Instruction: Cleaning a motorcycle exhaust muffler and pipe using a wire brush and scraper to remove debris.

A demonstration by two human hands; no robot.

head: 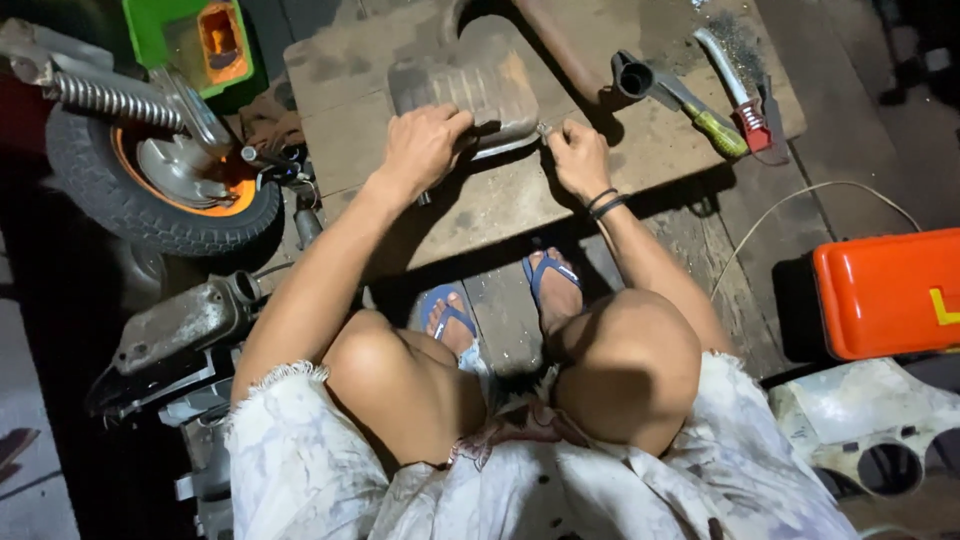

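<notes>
A rusty grey exhaust muffler (pixel 470 85) lies on a low wooden board (pixel 350 120) in front of me, its brown pipe (pixel 560 50) running to the back. My left hand (pixel 422 148) rests on the muffler's near left edge, fingers curled over it. My right hand (pixel 578 155) pinches a small metal part at the muffler's near right corner; what it is I cannot make out. A black band sits on that wrist.
A hammer-like tool with a green grip (pixel 680 100) and a wire brush with a red end (pixel 735 90) lie on the board's right. A small wheel with an orange rim (pixel 160 180) stands left, another muffler (pixel 180 325) below it. An orange case (pixel 890 290) sits right.
</notes>
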